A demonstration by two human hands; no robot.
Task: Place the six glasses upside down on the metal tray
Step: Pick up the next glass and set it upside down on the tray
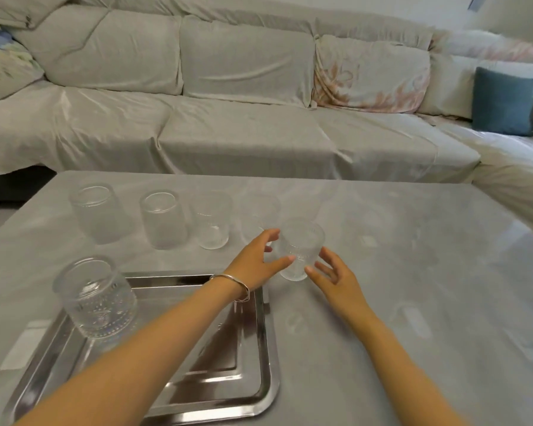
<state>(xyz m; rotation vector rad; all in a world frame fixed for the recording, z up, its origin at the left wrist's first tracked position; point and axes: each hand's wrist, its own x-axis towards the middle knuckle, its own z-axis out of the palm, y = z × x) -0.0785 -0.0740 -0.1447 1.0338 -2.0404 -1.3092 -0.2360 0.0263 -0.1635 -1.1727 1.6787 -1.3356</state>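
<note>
The metal tray [246,379] lies on the grey table at the lower left. One dotted glass [96,299] stands upside down on the tray's far left corner. Beyond the tray, a row of clear glasses stands on the table: a wide glass [94,215], a tall glass [163,221], a smaller glass [213,226] and a faint fourth glass [259,218]. A ribbed glass [302,250] stands upright just past the tray's far right corner. My left hand [256,261], with a bracelet on the wrist, has its thumb tip at this glass's left side. My right hand [333,276] is spread beside its right side.
The grey table [413,272] stretches far to the right of the glasses. A covered sofa [228,127] runs along behind the table. A blue cushion [502,103] sits at the sofa's right end.
</note>
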